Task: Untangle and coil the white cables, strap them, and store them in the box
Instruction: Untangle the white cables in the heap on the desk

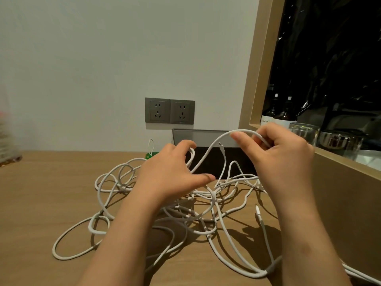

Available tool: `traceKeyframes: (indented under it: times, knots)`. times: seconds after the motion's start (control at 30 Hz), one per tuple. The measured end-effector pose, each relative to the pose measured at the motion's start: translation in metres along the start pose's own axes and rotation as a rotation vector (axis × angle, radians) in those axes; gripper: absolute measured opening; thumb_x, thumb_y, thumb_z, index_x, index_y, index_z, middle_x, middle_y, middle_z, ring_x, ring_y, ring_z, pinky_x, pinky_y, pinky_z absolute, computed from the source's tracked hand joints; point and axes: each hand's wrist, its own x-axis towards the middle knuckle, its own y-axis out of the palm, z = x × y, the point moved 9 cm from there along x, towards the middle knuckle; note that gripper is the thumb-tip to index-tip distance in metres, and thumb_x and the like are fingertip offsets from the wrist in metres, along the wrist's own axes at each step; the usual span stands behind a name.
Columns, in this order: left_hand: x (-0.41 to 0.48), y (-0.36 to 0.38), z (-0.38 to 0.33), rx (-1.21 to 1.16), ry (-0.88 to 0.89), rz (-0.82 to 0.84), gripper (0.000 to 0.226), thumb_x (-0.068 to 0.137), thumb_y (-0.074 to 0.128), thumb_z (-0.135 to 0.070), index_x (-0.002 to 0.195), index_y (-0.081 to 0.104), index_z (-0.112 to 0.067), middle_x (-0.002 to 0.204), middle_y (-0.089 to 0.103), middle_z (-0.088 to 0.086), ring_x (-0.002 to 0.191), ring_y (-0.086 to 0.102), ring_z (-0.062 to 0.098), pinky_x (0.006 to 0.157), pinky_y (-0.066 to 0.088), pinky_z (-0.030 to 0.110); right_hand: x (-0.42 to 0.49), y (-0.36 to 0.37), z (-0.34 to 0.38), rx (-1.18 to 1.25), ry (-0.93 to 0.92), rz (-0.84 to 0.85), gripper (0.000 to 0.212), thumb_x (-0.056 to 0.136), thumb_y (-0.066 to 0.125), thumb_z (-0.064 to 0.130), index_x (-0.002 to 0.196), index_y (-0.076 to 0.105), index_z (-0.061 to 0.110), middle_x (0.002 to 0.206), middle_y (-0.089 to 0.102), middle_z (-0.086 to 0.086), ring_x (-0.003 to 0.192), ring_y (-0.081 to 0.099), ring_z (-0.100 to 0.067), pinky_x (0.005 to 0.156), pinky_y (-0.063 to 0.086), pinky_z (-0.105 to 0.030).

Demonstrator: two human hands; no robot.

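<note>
a pale wooden bench point(51, 193) runs back to the wall. a loose tangle of white cables point(213, 198) sprawls over its middle, loops reaching toward the near-left, one plug point(258, 211) lying free toward the right edge. a dark box point(208, 166) stands at the far edge, a small green item point(151, 155) just left of it. a blurred object point(8, 149) sits at the left edge.

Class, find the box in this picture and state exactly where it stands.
In the head view the box stands at the back of the table against the wall, below-right of the wall sockets, behind the white cables.
</note>
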Motion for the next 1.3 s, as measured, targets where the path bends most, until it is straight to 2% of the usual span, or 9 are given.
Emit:
traceKeyframes:
  times: [0.17,0.33,0.47,0.57,0.67,0.73,1.0,1.17,1.3]
  knots:
    - [0.003,-0.008,0.000,-0.124,0.034,-0.107,0.046,0.087,0.054,-0.050,0.129,0.037,-0.041,0.110,0.045,-0.010,0.095,0.046,0.009,0.078,0.045,0.028,0.000,0.002,0.013,0.046,-0.047,0.019,0.039,0.076,0.046,0.059,0.077,0.059,0.023,0.068,0.052,0.012,0.068,0.051,-0.005,0.055,0.041,-0.019]
    - [0.003,-0.012,-0.003,-0.279,0.061,-0.130,0.030,0.093,0.043,-0.045,0.123,0.046,-0.038,0.108,0.051,-0.007,0.092,0.048,0.008,0.074,0.042,0.027,0.002,0.011,0.002,0.130,0.009,0.095,0.003,0.088,0.056,0.031,0.091,0.056,0.029,0.083,0.051,0.014,0.079,0.049,0.001,0.061,0.039,-0.007]
    - [0.001,-0.018,0.001,-0.462,0.006,-0.152,0.014,0.096,0.039,-0.041,0.105,0.048,-0.034,0.087,0.055,-0.010,0.077,0.053,0.005,0.061,0.043,0.020,-0.005,0.028,-0.034,0.025,0.189,0.231,0.006,0.093,0.052,0.023,0.090,0.056,0.024,0.083,0.050,0.011,0.076,0.047,-0.001,0.057,0.036,-0.007]
    - [0.001,-0.017,0.004,-0.632,-0.045,-0.128,0.011,0.095,0.042,-0.039,0.090,0.051,-0.036,0.085,0.057,-0.008,0.081,0.054,0.008,0.062,0.043,0.022,-0.017,0.036,-0.070,0.000,0.477,0.343,0.041,0.092,0.045,0.044,0.079,0.062,0.009,0.075,0.060,-0.004,0.064,0.052,-0.010,0.054,0.037,-0.021]
    - [0.000,-0.012,0.007,-0.740,-0.091,-0.119,0.014,0.096,0.044,-0.037,0.085,0.053,-0.036,0.080,0.057,-0.005,0.072,0.051,0.009,0.057,0.038,0.023,-0.037,0.051,-0.080,0.355,0.796,0.453,0.057,0.087,0.041,0.056,0.080,0.064,0.004,0.068,0.064,-0.011,0.048,0.056,-0.016,0.044,0.043,-0.023]
    - [0.000,-0.010,0.007,-0.741,-0.104,-0.122,0.013,0.095,0.044,-0.038,0.086,0.053,-0.036,0.079,0.056,-0.005,0.068,0.048,0.009,0.054,0.035,0.022,-0.040,0.057,-0.074,0.553,0.849,0.462,0.054,0.086,0.044,0.054,0.079,0.062,0.004,0.067,0.068,-0.011,0.054,0.065,-0.020,0.047,0.050,-0.024]
    - [0.000,-0.010,0.016,-0.653,-0.118,-0.148,0.009,0.094,0.046,-0.040,0.089,0.052,-0.034,0.085,0.058,-0.005,0.077,0.055,0.007,0.058,0.041,0.020,-0.016,0.034,-0.052,0.919,0.639,0.271,0.011,0.084,0.057,0.007,0.092,0.062,0.011,0.083,0.072,-0.004,0.074,0.067,-0.013,0.070,0.057,-0.021]
    - [0.000,-0.015,0.017,-0.679,-0.124,-0.194,0.012,0.092,0.048,-0.043,0.084,0.050,-0.035,0.086,0.058,-0.005,0.081,0.056,0.010,0.059,0.042,0.021,-0.001,0.007,-0.037,0.757,0.411,0.077,0.012,0.086,0.056,0.017,0.090,0.063,0.027,0.081,0.069,0.016,0.086,0.064,-0.001,0.078,0.050,-0.021]
    - [0.000,-0.018,0.016,-0.693,-0.123,-0.213,0.011,0.091,0.048,-0.044,0.084,0.049,-0.035,0.085,0.056,-0.009,0.082,0.055,0.009,0.057,0.039,0.020,0.005,-0.005,-0.020,0.695,0.230,0.028,0.013,0.087,0.051,0.027,0.095,0.060,0.030,0.080,0.065,0.020,0.089,0.061,0.004,0.077,0.046,-0.007]
